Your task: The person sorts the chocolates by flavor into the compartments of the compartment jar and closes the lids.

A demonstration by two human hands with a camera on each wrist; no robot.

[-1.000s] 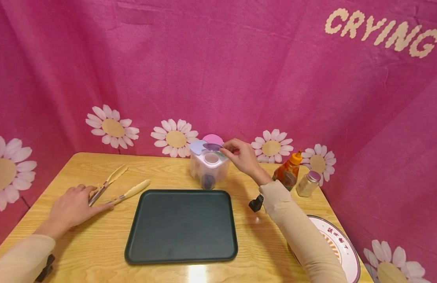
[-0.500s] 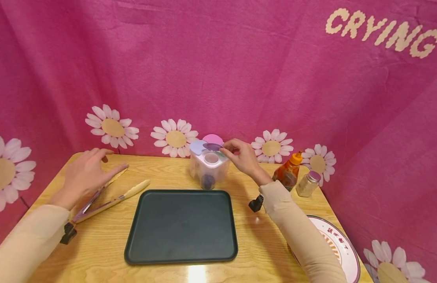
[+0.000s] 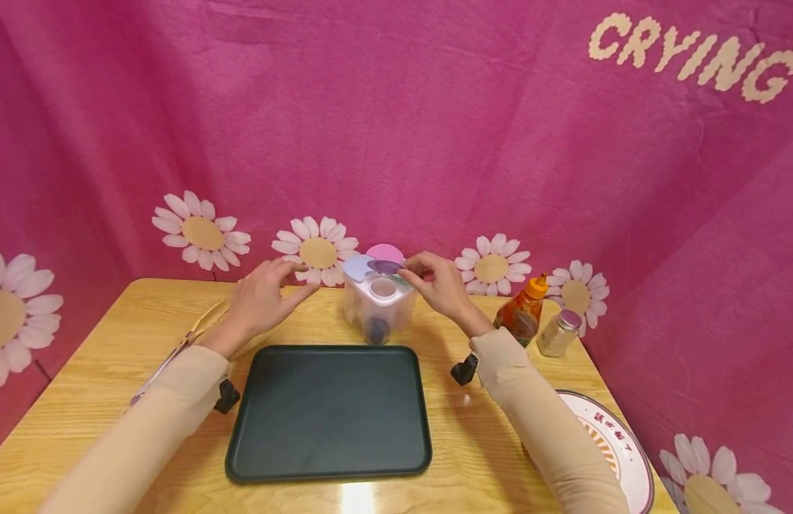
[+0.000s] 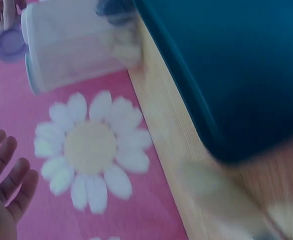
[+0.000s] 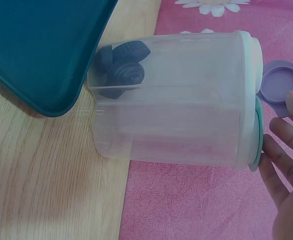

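A clear storage box [image 3: 396, 318] with round coloured lids stands behind the tray. My right hand [image 3: 440, 285] pinches its purple lid [image 3: 386, 267], which is lifted off a round opening [image 3: 383, 287]. In the right wrist view the lid's ring faces out, and other fingertips lie at the green lid [image 5: 258, 132]. Several dark ridged pieces [image 5: 126, 72] lie at the bottom of one compartment. My left hand [image 3: 263, 296] hovers left of the box, fingers spread, holding nothing. Below the left arm lie tongs [image 3: 206, 321], partly hidden by the sleeve.
A dark tray [image 3: 328, 414] lies mid-table. To the right stand a sauce bottle [image 3: 523, 310] with an orange cap and a jar [image 3: 559, 335] with a purple lid. A white patterned plate [image 3: 630, 464] is partly under the right sleeve. A pink curtain [image 3: 396, 143] hangs behind the table.
My left hand has risen from beside the tongs and swung right, over to the left of the box. The right hand keeps holding the purple lid in the same place.
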